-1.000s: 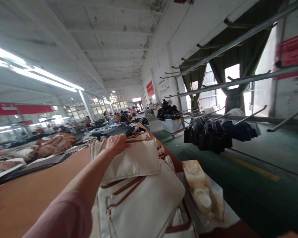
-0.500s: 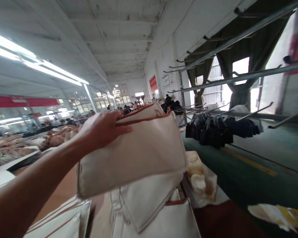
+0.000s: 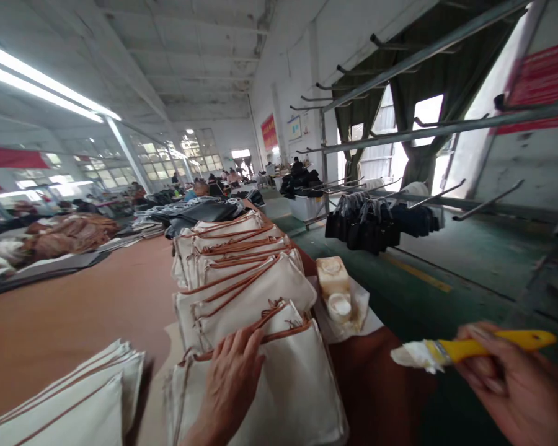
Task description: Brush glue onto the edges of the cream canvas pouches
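Observation:
My left hand (image 3: pixel 235 375) lies on the nearest cream bag (image 3: pixel 291 371), fingers stretched over its brown top edge; the thumb is partly hidden. This bag rests at the front of a row of overlapping cream bags (image 3: pixel 255 282) with brown edging. Out to the right, my right hand (image 3: pixel 506 378) is closed around the yellow handle of a paintbrush (image 3: pixel 465 350). White paste coats its bristles, which point left. Between the row and the brush stands a stained plastic container (image 3: pixel 333 279), with a round white-topped part at its near side.
A second stack of cream pieces (image 3: pixel 74 396) lies at the lower left on the brown table surface (image 3: pixel 97 297). Dark pieces (image 3: pixel 209 212) are piled behind the row. At right, a metal rack (image 3: pixel 428 133) with protruding hooks carries black bags (image 3: pixel 363 229). People sit far back.
My left hand has lowered the raised cream bag onto the front of the row. My right hand has come into view with the brush, previously a blur at the lower right edge.

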Demonstrator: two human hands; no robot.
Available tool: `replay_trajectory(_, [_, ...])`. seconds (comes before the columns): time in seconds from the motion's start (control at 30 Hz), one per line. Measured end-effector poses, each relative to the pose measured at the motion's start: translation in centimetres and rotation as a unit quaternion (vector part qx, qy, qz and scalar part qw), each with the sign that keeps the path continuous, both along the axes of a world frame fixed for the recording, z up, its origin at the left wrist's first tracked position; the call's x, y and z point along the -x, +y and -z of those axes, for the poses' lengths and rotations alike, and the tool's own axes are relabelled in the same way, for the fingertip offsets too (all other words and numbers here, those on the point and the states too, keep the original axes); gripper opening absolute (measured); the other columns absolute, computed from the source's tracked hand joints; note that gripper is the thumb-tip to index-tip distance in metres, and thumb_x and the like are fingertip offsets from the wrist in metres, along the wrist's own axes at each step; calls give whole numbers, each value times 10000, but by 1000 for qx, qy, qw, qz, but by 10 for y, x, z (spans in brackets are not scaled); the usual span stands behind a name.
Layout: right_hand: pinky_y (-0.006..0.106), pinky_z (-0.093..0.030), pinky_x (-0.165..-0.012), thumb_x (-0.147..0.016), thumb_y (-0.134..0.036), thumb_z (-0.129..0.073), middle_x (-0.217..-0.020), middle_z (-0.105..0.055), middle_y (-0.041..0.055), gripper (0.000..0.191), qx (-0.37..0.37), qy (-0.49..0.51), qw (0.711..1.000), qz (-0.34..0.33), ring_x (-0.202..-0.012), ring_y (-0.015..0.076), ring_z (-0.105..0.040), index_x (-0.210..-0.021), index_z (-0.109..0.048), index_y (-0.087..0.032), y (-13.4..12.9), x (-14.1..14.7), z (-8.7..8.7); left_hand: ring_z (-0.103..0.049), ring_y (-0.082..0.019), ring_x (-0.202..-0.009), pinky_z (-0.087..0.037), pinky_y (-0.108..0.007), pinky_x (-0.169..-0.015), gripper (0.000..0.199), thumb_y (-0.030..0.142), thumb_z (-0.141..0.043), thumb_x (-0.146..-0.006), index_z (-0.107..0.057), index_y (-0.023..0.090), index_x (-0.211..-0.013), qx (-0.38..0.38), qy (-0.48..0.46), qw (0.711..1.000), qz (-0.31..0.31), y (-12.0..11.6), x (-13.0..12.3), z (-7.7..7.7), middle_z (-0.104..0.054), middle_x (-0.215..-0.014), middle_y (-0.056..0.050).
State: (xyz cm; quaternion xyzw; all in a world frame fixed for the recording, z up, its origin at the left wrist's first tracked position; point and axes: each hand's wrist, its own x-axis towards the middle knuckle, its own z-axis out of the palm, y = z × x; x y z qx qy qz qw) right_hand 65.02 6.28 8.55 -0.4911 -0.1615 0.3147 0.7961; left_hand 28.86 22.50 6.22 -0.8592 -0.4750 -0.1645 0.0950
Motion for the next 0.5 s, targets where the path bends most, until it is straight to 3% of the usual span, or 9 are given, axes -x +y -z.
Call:
replay_trajectory(0.1, [201, -372, -415, -737, -353, -751, -448, -327, -34, 274, -2, 34, 999, -13, -436, 89, -331, -637, -552, -193, 8, 15, -6, -529, -246, -1108, -382, -413, -968, 329, 179, -513, -904, -551, 272, -1217, 51, 6, 998, 46, -1, -25, -2, -602, -1202, -36])
replay_trajectory(0.27, [192, -342, -417, -782, -340, -733, -472, -355, -44, 253, -15, 25, 998, -49, -426, 60, -327, -672, -581, -171, 18, 28, -4, -545, -280, -1028, -419, -422, -876, 146, 265, -585, -895, -624, 244, -1035, 51, 5, 999, 19, 9, -57, 2, -606, -1038, -48])
replay_trajectory(0.4, [182, -337, -421, -791, -354, -734, -467, -352, -55, 251, -6, 20, 998, -53, -413, 45, -325, -703, -600, -161, 20, 25, 2, -562, -261, -995, -438, -385, -853, 50, 225, -591, -890, -602, 213, -937, 66, -13, 997, 38, 15, -61, 2, -601, -982, -47])
replay_trajectory(0.5, [184, -340, -422, -797, -342, -734, -467, -356, -55, 243, -7, 22, 998, -54, -412, 45, -325, -703, -604, -159, 21, 21, 7, -604, -216, -885, -451, -304, -732, 56, 169, -600, -872, -561, 209, -870, 89, -34, 994, 47, 14, -53, 1, -607, -897, -22])
